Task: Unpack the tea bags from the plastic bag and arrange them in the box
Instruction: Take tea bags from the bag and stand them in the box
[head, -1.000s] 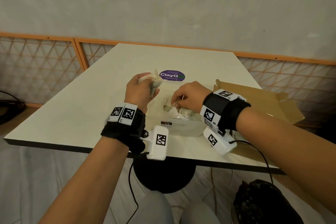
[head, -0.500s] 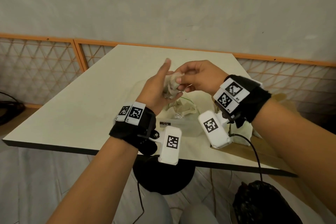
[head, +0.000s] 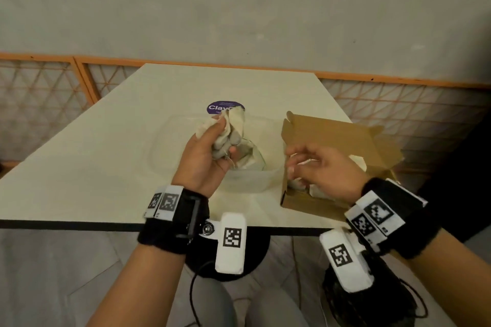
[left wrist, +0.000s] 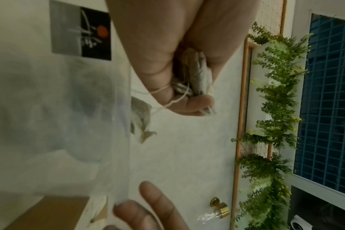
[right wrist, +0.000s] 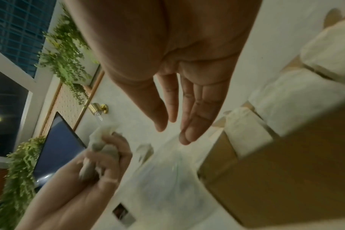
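A bunch of tea bags (head: 231,135) is gripped in the left hand (head: 204,159), fingers curled round it, raised above the plastic bag (head: 212,151), which lies on the desk (head: 106,156) just left of the box (head: 332,162). Strings are seen trailing over the fingers (left wrist: 195,104) in the left wrist view; snagging is judged likely. More tea bags (head: 247,156) remain in the plastic bag. The tea bags are judged light, soft, crushable and easily torn; each is best pinched by its paper edge, not pulled by its string. The right hand (head: 318,167) hovers over the near end of the box, fingers straight and relaxed, nothing held. Pale tea bags (right wrist: 286,99) already lie inside the box.
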Available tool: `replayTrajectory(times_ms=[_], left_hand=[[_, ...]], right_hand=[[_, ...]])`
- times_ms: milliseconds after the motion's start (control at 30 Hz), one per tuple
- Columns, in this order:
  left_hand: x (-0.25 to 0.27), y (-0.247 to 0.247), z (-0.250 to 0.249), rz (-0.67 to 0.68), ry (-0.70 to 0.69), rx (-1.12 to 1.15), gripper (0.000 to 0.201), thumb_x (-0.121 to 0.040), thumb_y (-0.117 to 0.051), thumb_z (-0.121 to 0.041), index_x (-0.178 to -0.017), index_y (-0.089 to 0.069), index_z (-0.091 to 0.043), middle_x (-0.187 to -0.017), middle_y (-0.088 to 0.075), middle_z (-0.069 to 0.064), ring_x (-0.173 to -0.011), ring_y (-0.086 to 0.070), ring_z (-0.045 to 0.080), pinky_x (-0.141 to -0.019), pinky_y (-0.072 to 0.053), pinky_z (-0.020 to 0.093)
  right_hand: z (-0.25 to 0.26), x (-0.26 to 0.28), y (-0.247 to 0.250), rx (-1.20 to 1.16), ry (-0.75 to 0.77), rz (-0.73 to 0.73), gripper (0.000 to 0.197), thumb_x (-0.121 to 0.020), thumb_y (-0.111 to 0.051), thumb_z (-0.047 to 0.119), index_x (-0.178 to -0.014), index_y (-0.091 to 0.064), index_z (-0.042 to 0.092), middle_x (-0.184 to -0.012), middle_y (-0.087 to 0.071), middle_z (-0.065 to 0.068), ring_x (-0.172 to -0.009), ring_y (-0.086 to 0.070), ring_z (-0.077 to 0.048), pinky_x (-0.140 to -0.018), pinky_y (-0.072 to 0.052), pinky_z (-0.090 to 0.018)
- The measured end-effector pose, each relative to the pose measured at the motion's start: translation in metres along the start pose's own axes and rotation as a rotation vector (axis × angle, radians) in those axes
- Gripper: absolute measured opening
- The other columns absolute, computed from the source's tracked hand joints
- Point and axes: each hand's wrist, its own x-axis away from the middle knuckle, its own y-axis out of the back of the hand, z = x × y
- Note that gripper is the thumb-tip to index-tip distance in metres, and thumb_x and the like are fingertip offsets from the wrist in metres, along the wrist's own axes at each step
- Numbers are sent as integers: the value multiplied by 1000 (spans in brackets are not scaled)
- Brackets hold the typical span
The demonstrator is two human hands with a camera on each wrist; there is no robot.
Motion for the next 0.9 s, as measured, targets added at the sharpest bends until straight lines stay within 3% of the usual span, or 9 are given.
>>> replayTrajectory(times_ms=[133, 267, 333, 400, 467, 533, 633, 767, 900], left_hand=[[-5, -7, -7, -34, -10, 92, 16, -93, -50, -17, -102, -60, -8, -79, -62, 4, -69, -54, 10, -48, -46, 15], [4, -26, -3, 46, 70, 181, 29, -80, -57, -22, -106, -60, -9, -92, -58, 6, -81, -51, 12, -48, -47, 15], [13, -37, 8, 94, 159, 216, 29, -80, -58, -21, -104, -60, -6, -90, -61, 8, -82, -53, 13, -46, -47, 15], [22, -47, 19, 172, 249, 281, 32, -79, -62, -20, -107, -58, -4, -87, -63, 9, -79, -58, 13, -45, -48, 14], [25, -56, 28, 239, 322, 365, 44, -75, -66, -22, -113, -53, -4, -86, -64, 7, -73, -64, 12, -45, -47, 13], [24, -67, 33, 290, 381, 429, 43, -80, -62, -23, -116, -48, -5, -83, -65, 7, -70, -66, 12, -45, -47, 12], [17, -80, 39, 324, 421, 465, 36, -84, -54, -22, -116, -48, -5, -83, -68, 8, -71, -67, 13, -45, -48, 13], [2, -79, 46, 274, 391, 415, 30, -85, -53, -22, -111, -55, -8, -97, -62, 9, -76, -66, 12, -48, -49, 13], [-2, -61, 48, 155, 345, 405, 27, -86, -52, -21, -108, -57, -8, -91, -66, 8, -74, -65, 12, -48, -49, 13]], right_hand=[[-3, -2, -26, 163, 114, 0, 33, -86, -62, 10, -118, -59, 16, -101, -62, -4, -84, -59, -13, -82, -49, -23], [11, -14, -47, 326, 173, 32, 43, -88, -59, 16, -130, -52, 18, -115, -62, -5, -98, -60, -15, -92, -46, -28], [16, -16, -49, 306, 205, 47, 36, -88, -55, 11, -124, -52, 16, -115, -62, -4, -95, -60, -12, -87, -46, -24], [19, -11, -43, 107, 272, 34, 28, -89, -52, 4, -115, -52, 17, -103, -62, 8, -86, -59, 5, -79, -43, -8], [18, -3, -33, -80, 311, 35, 36, -89, -52, -3, -118, -45, 16, -105, -57, 13, -89, -58, 15, -76, -40, 0], [14, 4, -22, -196, 279, 37, 44, -88, -46, -11, -122, -43, 17, -111, -57, 8, -95, -60, 6, -73, -42, -1], [5, 12, -7, -521, 104, 129, 41, -87, -41, -16, -103, -53, 19, -92, -64, -1, -72, -65, -5, -60, -51, -14], [-12, 21, 20, -380, 13, 173, 17, -91, -46, -1, -92, -62, 5, -60, -60, -6, -49, -54, -9, -48, -46, -17], [-37, 36, 52, -239, 44, 53, 17, -89, -53, 11, -90, -70, 10, -54, -56, 3, -49, -46, -7, -49, -40, -15]])
